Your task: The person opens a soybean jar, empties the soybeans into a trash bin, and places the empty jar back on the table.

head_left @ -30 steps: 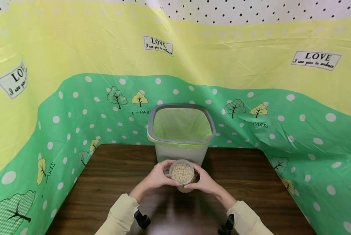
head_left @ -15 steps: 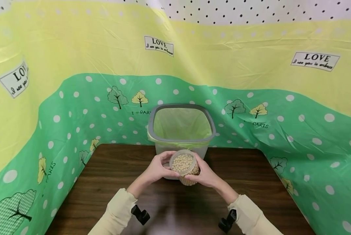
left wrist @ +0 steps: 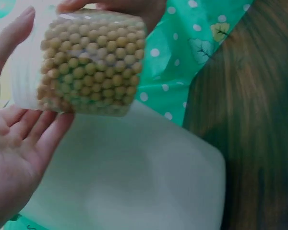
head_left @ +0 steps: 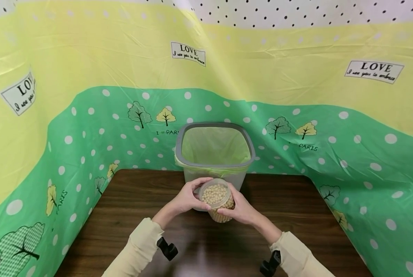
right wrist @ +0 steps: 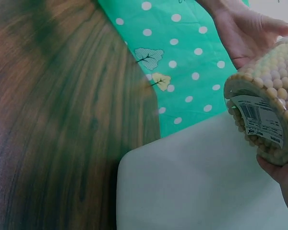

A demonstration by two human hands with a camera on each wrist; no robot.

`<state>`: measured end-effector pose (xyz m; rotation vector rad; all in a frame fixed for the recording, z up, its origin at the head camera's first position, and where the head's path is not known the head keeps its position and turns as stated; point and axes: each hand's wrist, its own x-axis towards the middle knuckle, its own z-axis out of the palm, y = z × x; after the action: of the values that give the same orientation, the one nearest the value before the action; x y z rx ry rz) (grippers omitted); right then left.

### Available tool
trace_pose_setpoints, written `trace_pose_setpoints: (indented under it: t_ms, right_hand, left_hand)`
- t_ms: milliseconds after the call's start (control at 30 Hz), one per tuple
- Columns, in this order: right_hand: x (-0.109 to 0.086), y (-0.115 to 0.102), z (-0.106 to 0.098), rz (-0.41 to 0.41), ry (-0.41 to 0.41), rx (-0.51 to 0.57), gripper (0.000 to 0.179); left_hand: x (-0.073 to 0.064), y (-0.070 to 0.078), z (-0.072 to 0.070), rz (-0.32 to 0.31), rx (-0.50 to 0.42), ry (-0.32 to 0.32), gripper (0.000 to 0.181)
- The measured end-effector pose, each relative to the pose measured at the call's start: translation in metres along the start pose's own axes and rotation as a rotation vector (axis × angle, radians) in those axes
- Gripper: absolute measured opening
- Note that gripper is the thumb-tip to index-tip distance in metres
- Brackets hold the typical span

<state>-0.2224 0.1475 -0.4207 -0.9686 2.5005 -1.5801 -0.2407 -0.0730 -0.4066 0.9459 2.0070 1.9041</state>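
Observation:
A clear plastic jar [head_left: 222, 213] full of pale round beans is held between both hands, in front of the bin and above the table. Its translucent top tilts toward the head camera. The left hand [head_left: 185, 198] grips around the top end, thumb and fingers on opposite sides of the pale lid area [left wrist: 25, 72] in the left wrist view. The right hand [head_left: 243, 211] wraps the jar's right side, thumb across the front. A barcode label [right wrist: 257, 119] shows on the jar's base in the right wrist view.
Behind the hands stands a pale bin [head_left: 215, 165] with a grey rim and green liner. The dark wood table [head_left: 137, 215] extends either side of it. A patterned yellow and green curtain [head_left: 296, 77] encloses the back and sides.
Both hands have raised the jar slightly toward the bin, then lowered it a little over the last half second. The jar's side shows more in the head view.

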Motion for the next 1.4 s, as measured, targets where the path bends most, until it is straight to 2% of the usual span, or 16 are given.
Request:
trace_pose_setpoints:
  t_ms: [100, 200, 333, 400, 500, 567, 633, 700, 767, 867, 1000, 1067, 1133, 1267, 1400]
  right_hand:
    - [-0.001, -0.001, -0.001, -0.044, 0.011, -0.038, 0.078]
    - [-0.003, -0.016, -0.001, -0.103, 0.04, -0.09, 0.077]
    - [-0.004, -0.035, -0.002, -0.145, 0.09, -0.16, 0.076]
    - [-0.003, -0.027, -0.002, -0.134, 0.098, -0.159, 0.078]
    - [-0.002, -0.009, -0.004, -0.091, 0.066, -0.06, 0.079]
    - [-0.001, 0.001, -0.006, -0.076, 0.036, 0.013, 0.079]
    - [-0.002, 0.002, -0.008, -0.068, 0.012, 0.066, 0.078]
    - [-0.003, 0.001, -0.009, -0.073, -0.005, 0.084, 0.078]
    - [-0.004, 0.0, -0.01, -0.079, -0.005, 0.06, 0.078]
    - [-0.005, -0.006, -0.009, -0.101, 0.04, -0.037, 0.079]
    - [-0.005, -0.02, -0.007, -0.135, 0.145, -0.141, 0.08]
    - [-0.005, -0.024, -0.008, -0.126, 0.163, -0.115, 0.077]
    - [-0.005, -0.022, -0.01, -0.102, 0.141, -0.061, 0.075]
    - [-0.005, -0.009, -0.014, -0.076, 0.046, 0.073, 0.073]
    - [-0.004, -0.003, -0.014, -0.092, 0.017, 0.069, 0.074]
  left_hand:
    - [-0.001, -0.001, 0.004, 0.027, 0.018, 0.032, 0.077]
    - [-0.003, -0.001, 0.008, 0.049, 0.041, 0.063, 0.076]
    - [-0.004, 0.012, 0.016, 0.023, 0.055, 0.102, 0.074]
    - [-0.005, 0.013, 0.018, -0.003, 0.07, 0.122, 0.074]
    - [-0.004, 0.007, 0.014, -0.009, 0.036, 0.099, 0.076]
    - [-0.004, 0.001, 0.008, 0.011, -0.021, 0.045, 0.078]
    - [-0.004, -0.001, 0.002, 0.03, -0.104, -0.029, 0.082]
    - [-0.003, -0.004, -0.003, 0.033, -0.162, -0.086, 0.085]
    - [-0.003, -0.005, -0.004, 0.036, -0.165, -0.112, 0.084]
    - [-0.005, -0.003, 0.002, 0.058, -0.072, -0.073, 0.078]
    - [-0.005, 0.001, 0.012, 0.096, 0.068, 0.057, 0.073]
    - [-0.005, 0.003, 0.013, 0.092, 0.056, 0.083, 0.072]
    - [-0.005, 0.003, 0.01, 0.082, 0.005, 0.078, 0.068]
    - [-0.002, -0.002, 0.0, 0.079, -0.104, 0.009, 0.062]
    - [-0.001, -0.008, 0.0, 0.119, -0.123, -0.017, 0.07]
